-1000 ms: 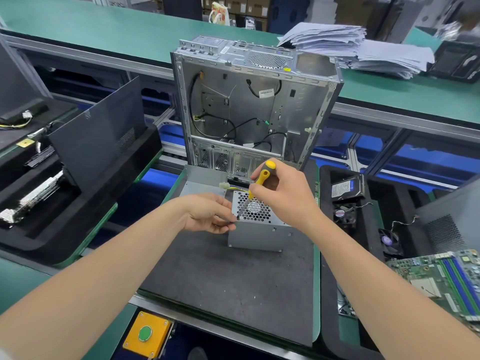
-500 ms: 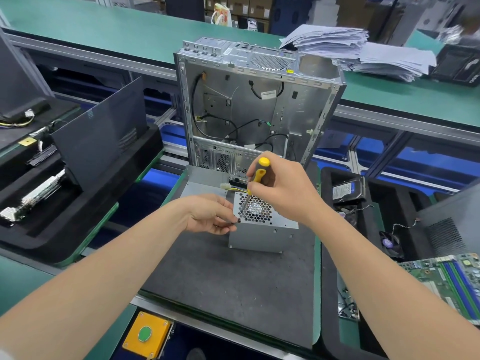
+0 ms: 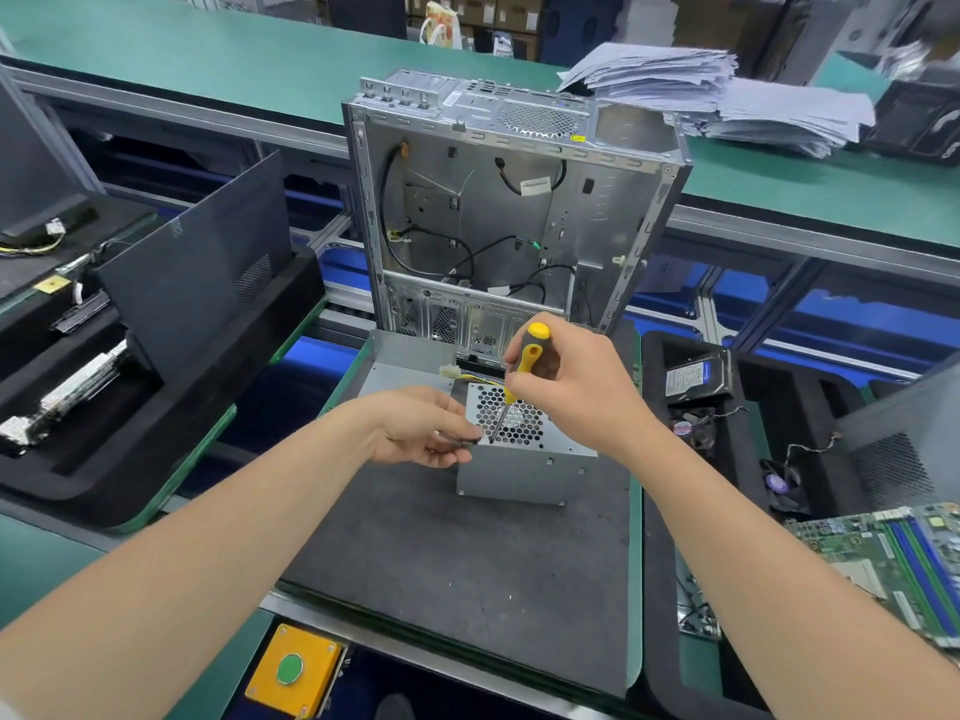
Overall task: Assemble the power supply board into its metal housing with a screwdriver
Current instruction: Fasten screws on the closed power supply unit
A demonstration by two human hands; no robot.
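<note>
A grey metal power supply housing (image 3: 524, 472) with a perforated fan grille on top stands on a dark mat (image 3: 467, 579). My right hand (image 3: 576, 387) grips a yellow-and-black screwdriver (image 3: 524, 356), whose tip sits on the housing's near left top corner. My left hand (image 3: 421, 433) rests against the housing's left side, fingertips curled right beside the screwdriver tip, pinching something small and dark that I cannot make out. Yellow wires with a white connector (image 3: 449, 371) come out behind the housing.
An open silver computer case (image 3: 514, 215) stands upright behind the housing. A black foam tray with a dark panel (image 3: 197, 262) lies at left, a hard drive (image 3: 693, 379) and fans at right, a green motherboard (image 3: 893, 558) at far right. A yellow button box (image 3: 293, 670) sits at the front.
The screwdriver handle has shifted slightly in my right hand. My left hand stays at the housing's left corner. The view has moved a little.
</note>
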